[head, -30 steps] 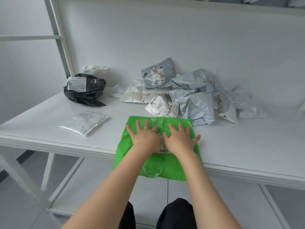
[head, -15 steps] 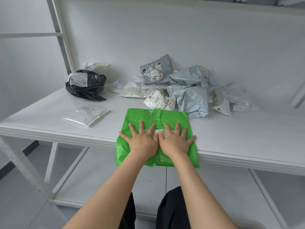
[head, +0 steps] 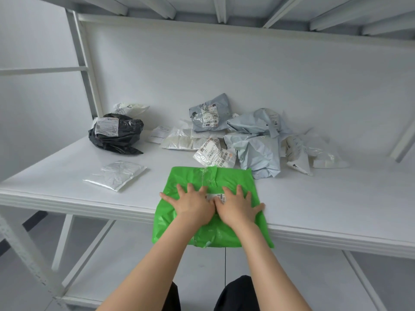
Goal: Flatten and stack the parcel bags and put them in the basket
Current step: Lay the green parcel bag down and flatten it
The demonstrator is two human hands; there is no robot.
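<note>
Head view.

1. Position: the green bag [head: 186,176] lies at the near edge of the tabletop [head: 314,198], and its near part hangs over that edge.
2. Hands: the left hand [head: 193,206] and right hand [head: 238,208] rest palm-down on the bag, side by side, meeting over the label [head: 216,196]. The fingers [head: 190,188] are straight and spread; they pinch nothing.
3. Procedure, as judged: sweep both palms outward from the label toward the side edges to drive the air out. The overhang has no support, so slide the bag farther onto the tabletop before pressing it. Work the wrinkled seam at the far edge last.
4. Stacking: the silver bag [head: 115,175], to the left, already lies flat and probably serves as the stack base.
5. Remaining: the crumpled pile [head: 258,149] and the black bag [head: 119,135] are not yet flattened. The basket is not in view.
</note>
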